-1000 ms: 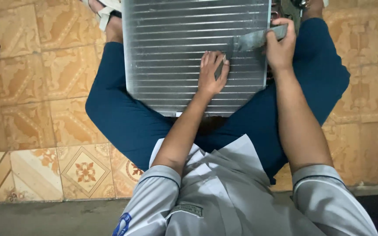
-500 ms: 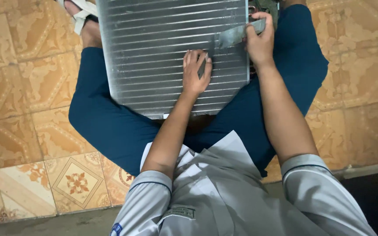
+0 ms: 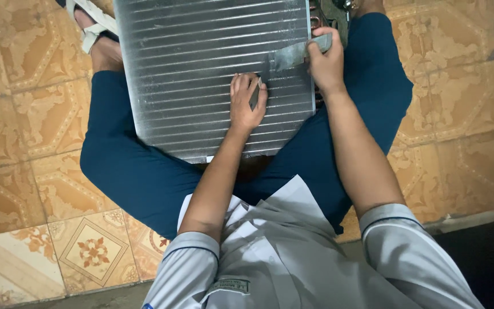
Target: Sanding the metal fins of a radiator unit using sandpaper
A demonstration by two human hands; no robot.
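Hands work on a finned metal panel [image 3: 212, 74] that rests across the lap of the seated person, on the dark blue trousers [image 3: 138, 171], above the patterned tile floor [image 3: 24, 114]. The right hand [image 3: 326, 63] is closed around the handle end of a flat grey tool [image 3: 284, 57], at the right edge of the panel. The left hand [image 3: 247, 103] lies on the fins near the middle, fingers bent over the tip of the tool, pressing it down. A foot in a white sandal [image 3: 95, 26] shows at the upper left corner of the panel.

I judge the panel to be rigid as a whole and not very heavy, but its thin fins look easy to bend, so it is better to hold it by the side edges or the frame, not by the finned face. The tool seems stiff and thin.

Compared with half a second ago, the panel and both hands keep nearly the same pose; the left hand has closed a little more over the tool tip.
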